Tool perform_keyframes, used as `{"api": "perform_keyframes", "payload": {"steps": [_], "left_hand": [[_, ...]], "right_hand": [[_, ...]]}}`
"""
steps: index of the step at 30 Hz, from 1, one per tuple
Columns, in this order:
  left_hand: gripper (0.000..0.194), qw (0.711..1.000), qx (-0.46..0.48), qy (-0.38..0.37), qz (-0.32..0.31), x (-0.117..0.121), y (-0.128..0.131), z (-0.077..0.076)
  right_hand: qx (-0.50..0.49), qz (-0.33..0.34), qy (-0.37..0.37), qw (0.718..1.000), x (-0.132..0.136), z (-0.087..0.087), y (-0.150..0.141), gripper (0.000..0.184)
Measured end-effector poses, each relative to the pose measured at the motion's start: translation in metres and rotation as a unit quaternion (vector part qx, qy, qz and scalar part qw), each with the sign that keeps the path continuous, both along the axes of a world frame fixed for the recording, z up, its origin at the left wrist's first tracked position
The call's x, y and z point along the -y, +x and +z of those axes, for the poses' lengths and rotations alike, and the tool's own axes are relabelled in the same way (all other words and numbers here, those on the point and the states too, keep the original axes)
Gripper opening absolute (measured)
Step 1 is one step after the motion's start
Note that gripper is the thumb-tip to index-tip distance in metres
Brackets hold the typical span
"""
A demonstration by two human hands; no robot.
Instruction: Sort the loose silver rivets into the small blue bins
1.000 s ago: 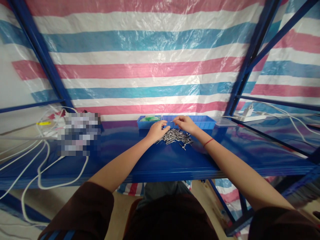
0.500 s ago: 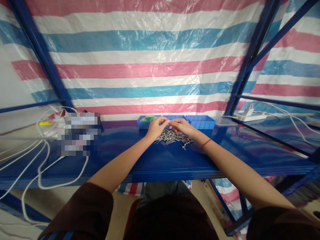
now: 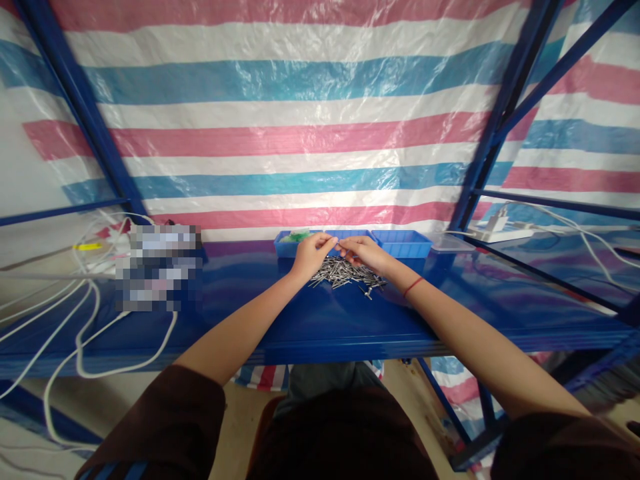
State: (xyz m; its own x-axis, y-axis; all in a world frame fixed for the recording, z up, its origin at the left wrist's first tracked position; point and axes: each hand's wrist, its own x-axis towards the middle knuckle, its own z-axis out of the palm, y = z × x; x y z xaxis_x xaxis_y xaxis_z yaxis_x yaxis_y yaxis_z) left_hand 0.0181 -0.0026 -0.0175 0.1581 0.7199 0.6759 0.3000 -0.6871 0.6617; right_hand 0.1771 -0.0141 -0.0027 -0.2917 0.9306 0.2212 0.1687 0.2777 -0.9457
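Note:
Above a heap of thin metal pins that look like rivets point(image 3: 345, 272), my left hand point(image 3: 314, 255) and my right hand point(image 3: 364, 252) meet almost fingertip to fingertip. Thumb and index of each are pinched together. Whatever lies between the fingertips is too small to name. Just behind the hands stand blue plastic bins: the left bin point(image 3: 287, 249) holds something green and clear, the middle bin point(image 3: 367, 234) is largely hidden by my hands, and the right bin point(image 3: 404, 245) shows its ribbed front wall. A few pins lie loose at the heap's front right.
The blue tabletop point(image 3: 320, 320) carries a blurred-out item point(image 3: 160, 267) at left with white cables point(image 3: 93, 327) trailing over the front edge. A power strip point(image 3: 500, 231) and a clear lid point(image 3: 453, 242) lie at right. Blue posts point(image 3: 483, 153) and striped sheeting stand behind.
My left hand has shifted very slightly left, widening the gap between the fingertips a little. The pins and bins have not moved.

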Motion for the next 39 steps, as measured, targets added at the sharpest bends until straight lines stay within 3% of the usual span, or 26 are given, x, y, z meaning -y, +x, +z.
{"api": "perform_keyframes", "payload": {"steps": [9, 14, 20, 23, 27, 30, 35, 39], "left_hand": [[0.015, 1.000, -0.015, -0.007, 0.000, -0.008, -0.002, -0.006], [0.013, 0.999, -0.046, -0.005, -0.011, -0.013, -0.003, -0.009], [0.020, 0.991, -0.128, -0.005, -0.030, -0.006, -0.002, -0.003], [0.028, 0.991, -0.132, -0.012, -0.015, -0.004, -0.001, 0.000], [0.033, 0.993, -0.119, -0.011, 0.021, -0.003, -0.004, 0.002], [0.028, 0.984, -0.174, 0.015, 0.032, -0.003, -0.006, 0.000], [0.024, 0.938, -0.329, 0.105, -0.015, 0.004, -0.004, -0.006], [0.024, 0.899, -0.407, 0.154, -0.054, 0.020, 0.006, -0.006]], "right_hand": [[-0.002, -0.031, 0.068, 0.997, 0.002, 0.003, 0.002, 0.021], [-0.018, -0.039, 0.097, 0.994, 0.004, 0.005, 0.001, 0.033], [0.019, -0.026, 0.154, 0.988, 0.007, 0.010, 0.000, 0.032], [0.027, -0.067, 0.185, 0.980, 0.000, 0.011, 0.006, 0.028], [0.063, -0.213, 0.298, 0.928, -0.018, 0.009, 0.023, 0.024], [0.142, -0.275, 0.329, 0.892, -0.032, 0.004, 0.034, 0.022], [0.333, -0.282, 0.322, 0.840, -0.041, -0.006, 0.041, 0.030], [0.336, -0.266, 0.339, 0.837, -0.039, -0.007, 0.040, 0.032]]}}
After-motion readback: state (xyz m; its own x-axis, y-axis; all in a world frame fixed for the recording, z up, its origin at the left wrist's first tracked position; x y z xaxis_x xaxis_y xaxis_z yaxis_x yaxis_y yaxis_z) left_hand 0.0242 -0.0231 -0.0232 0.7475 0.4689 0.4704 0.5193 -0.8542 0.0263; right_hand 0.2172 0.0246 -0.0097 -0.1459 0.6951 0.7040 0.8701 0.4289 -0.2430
